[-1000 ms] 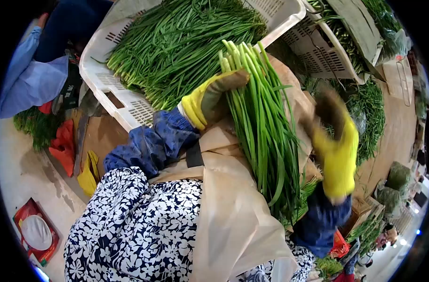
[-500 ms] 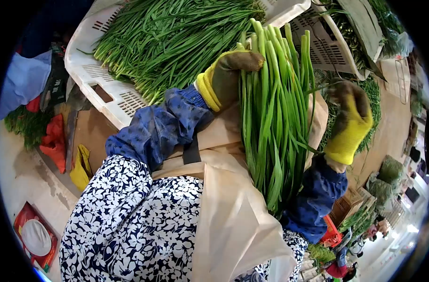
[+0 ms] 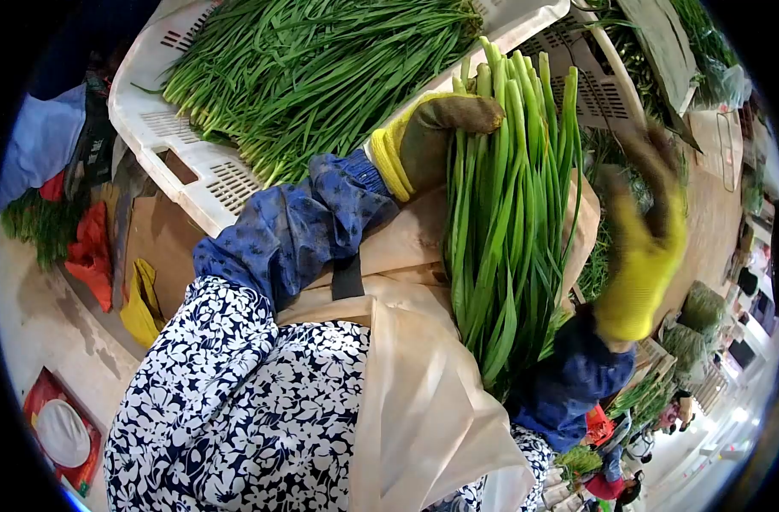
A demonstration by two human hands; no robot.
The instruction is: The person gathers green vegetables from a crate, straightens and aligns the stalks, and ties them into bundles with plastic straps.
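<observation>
My left hand (image 3: 445, 141), in a yellow glove with a brown palm, is closed around a bunch of Chinese chives (image 3: 513, 230). The thumb lies across the stalks near their pale cut ends, which point up, while the leaves hang down over my beige apron (image 3: 432, 410). To the right of the bunch is my right hand (image 3: 645, 239), gloved the same way and apart from it. Its fingers are spread and smeared by motion, with nothing visible in them. Behind the bunch, a white plastic crate (image 3: 133, 111) holds a heap of loose chives (image 3: 321, 77).
At the upper right stands another crate (image 3: 616, 72) with greens. A red cloth (image 3: 91, 256) and a yellow glove-like cloth (image 3: 140, 307) lie to the left. A red package with a white round piece (image 3: 63, 433) is at the lower left. Other people are far off at right.
My right hand has moved away from the bunch and its fingers have spread; a thin leaf it was pinching is no longer seen. The bunch and my left hand have shifted slightly right.
</observation>
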